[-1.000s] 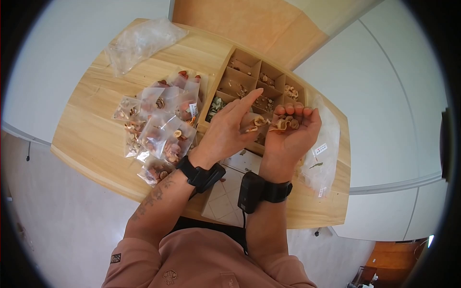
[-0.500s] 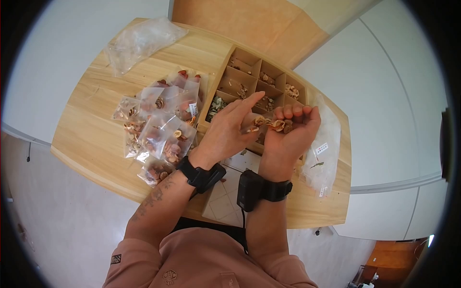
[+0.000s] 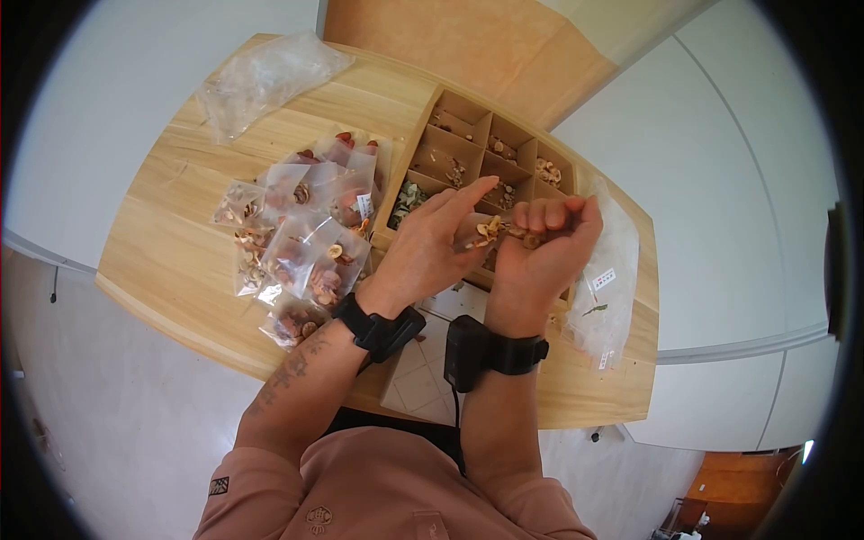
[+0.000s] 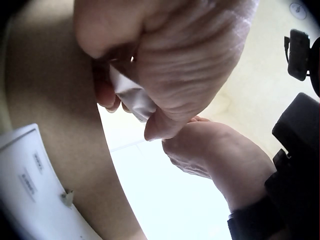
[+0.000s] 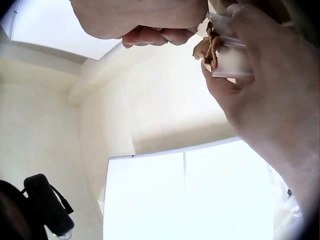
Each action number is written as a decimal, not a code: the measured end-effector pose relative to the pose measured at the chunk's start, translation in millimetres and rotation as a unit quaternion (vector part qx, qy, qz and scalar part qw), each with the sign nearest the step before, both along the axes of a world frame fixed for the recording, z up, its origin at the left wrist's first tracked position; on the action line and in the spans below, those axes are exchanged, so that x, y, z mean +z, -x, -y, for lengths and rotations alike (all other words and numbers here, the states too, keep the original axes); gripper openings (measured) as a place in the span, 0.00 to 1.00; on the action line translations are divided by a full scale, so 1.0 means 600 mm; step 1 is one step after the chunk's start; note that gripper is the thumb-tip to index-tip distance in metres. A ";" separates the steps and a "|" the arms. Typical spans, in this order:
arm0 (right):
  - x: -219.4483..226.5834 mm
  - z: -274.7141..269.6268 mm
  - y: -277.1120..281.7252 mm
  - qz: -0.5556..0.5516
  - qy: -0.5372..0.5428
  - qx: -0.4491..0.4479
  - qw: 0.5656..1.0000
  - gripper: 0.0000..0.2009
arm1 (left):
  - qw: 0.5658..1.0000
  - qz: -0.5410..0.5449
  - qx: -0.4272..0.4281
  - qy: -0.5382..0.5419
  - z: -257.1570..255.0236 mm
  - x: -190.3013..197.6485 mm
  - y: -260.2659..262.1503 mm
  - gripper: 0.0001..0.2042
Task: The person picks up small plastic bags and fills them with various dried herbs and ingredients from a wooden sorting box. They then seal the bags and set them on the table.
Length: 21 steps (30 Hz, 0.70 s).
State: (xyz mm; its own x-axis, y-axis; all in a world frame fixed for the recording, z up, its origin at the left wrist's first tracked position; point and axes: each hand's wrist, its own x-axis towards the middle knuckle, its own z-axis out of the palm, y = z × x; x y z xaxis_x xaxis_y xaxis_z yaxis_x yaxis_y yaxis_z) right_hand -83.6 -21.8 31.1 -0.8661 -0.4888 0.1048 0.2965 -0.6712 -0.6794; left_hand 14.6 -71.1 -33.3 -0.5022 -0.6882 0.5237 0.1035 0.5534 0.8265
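Observation:
My left hand [image 3: 421,245] grips a small clear bag [image 5: 232,61], its mouth facing my right hand. Curled dried slices [image 3: 489,229] lie at the bag's mouth, between the two hands; in the right wrist view, dried slices [image 5: 213,48] stick out at its edge. My right hand [image 3: 543,256] is turned palm up with the fingers curled over a few dried pieces [image 3: 532,240], close beside the bag. In the left wrist view the bag [image 4: 133,96] shows under my left hand [image 4: 182,60], with my right hand [image 4: 215,152] behind.
A divided wooden box [image 3: 417,162] with dried pieces and leaves stands beyond the hands. Filled clear bags [image 3: 286,245] lie to the left. An empty plastic bag [image 3: 270,79] is at the far left, and a labelled bag [image 3: 601,315] at the right. A white tiled surface [image 3: 417,382] lies near me.
The fingers of my right hand have curled in further and the hand has tilted toward the bag. The slices that lay in its palm have shifted left to the bag's mouth. My left hand has barely moved.

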 end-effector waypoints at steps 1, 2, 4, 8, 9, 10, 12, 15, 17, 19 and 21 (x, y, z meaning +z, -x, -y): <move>0.001 -0.001 0.002 0.008 0.008 0.003 1.000 0.13 | 1.000 -0.002 0.003 0.004 0.000 -0.001 0.001 0.36; 0.002 -0.002 0.006 0.015 0.015 0.007 1.000 0.13 | 1.000 -0.005 0.005 0.009 0.001 -0.003 0.002 0.36; 0.005 -0.007 0.016 0.048 0.036 0.025 0.998 0.12 | 1.000 -0.001 0.003 0.003 0.000 -0.001 0.001 0.36; -0.012 -0.024 0.063 0.129 0.105 0.100 0.981 0.12 | 1.000 0.012 -0.001 -0.014 -0.003 0.003 -0.002 0.36; -0.023 -0.028 0.077 0.144 0.127 0.122 0.974 0.12 | 1.000 0.012 0.001 -0.012 -0.002 0.003 -0.001 0.35; -0.027 -0.031 0.083 0.164 0.125 0.120 0.971 0.12 | 1.000 0.009 0.004 -0.014 -0.002 0.004 -0.001 0.35; -0.034 -0.039 0.092 0.203 0.123 0.114 0.965 0.11 | 1.000 0.005 0.009 -0.016 -0.003 0.006 -0.001 0.34; -0.028 -0.047 0.082 0.217 0.037 0.128 0.967 0.11 | 0.999 -0.023 0.021 -0.008 -0.002 -0.001 0.005 0.34; -0.041 -0.055 0.082 0.156 -0.043 0.157 0.974 0.11 | 0.999 -0.012 0.013 -0.035 -0.005 0.006 0.002 0.34; -0.040 -0.059 0.069 0.080 -0.141 0.175 0.971 0.11 | 0.999 -0.008 0.011 -0.041 -0.005 0.011 -0.001 0.34; -0.026 -0.061 0.044 -0.008 -0.260 0.178 0.949 0.13 | 0.999 -0.012 0.012 -0.027 -0.004 0.011 -0.001 0.35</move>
State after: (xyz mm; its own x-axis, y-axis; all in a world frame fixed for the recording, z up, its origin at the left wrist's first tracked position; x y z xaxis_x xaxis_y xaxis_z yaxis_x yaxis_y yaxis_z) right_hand -110.2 14.7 15.6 -0.6371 -0.7393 -0.2178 0.4276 -0.1040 -0.8980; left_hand 15.2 -68.6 -26.7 -0.4721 -0.7278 0.4975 0.1114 0.5105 0.8526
